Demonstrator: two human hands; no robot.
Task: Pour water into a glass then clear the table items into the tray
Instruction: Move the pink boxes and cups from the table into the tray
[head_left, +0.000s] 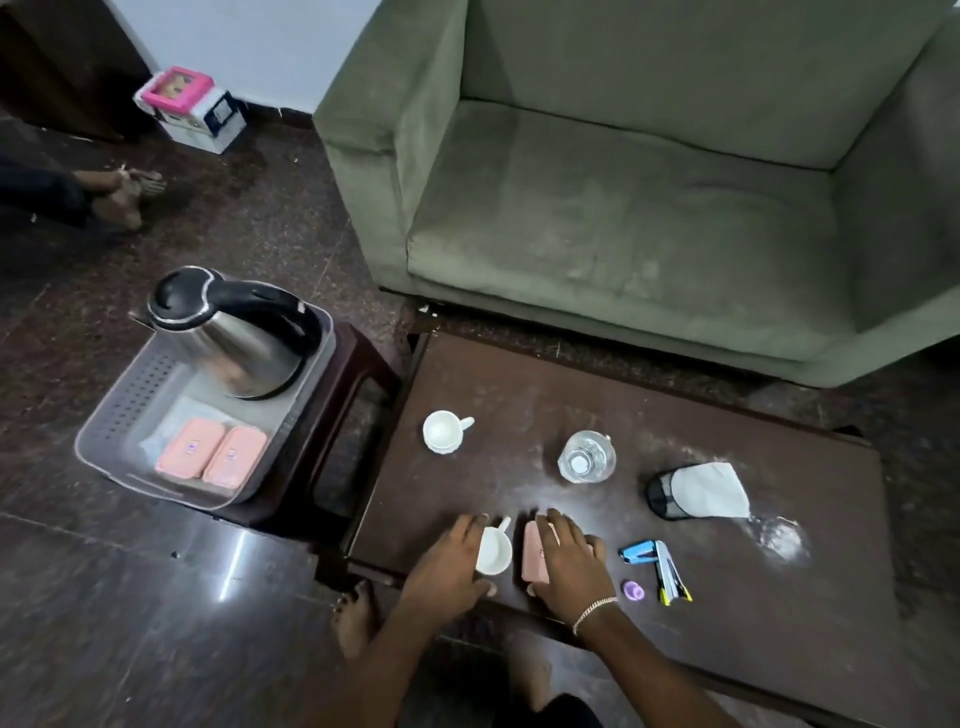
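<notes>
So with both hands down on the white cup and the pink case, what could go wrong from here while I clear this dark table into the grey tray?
1. The grey perforated tray already holds a steel kettle and two pink cases, so little room is left.
2. The clear glass seems to hold water and may spill.
3. The black mesh holder lies tipped by white powder, which a sleeve could smear.

A home living room: a green sofa (649, 208) faces a low dark worktop (571, 405) on polished stone floor (130, 597).
</notes>
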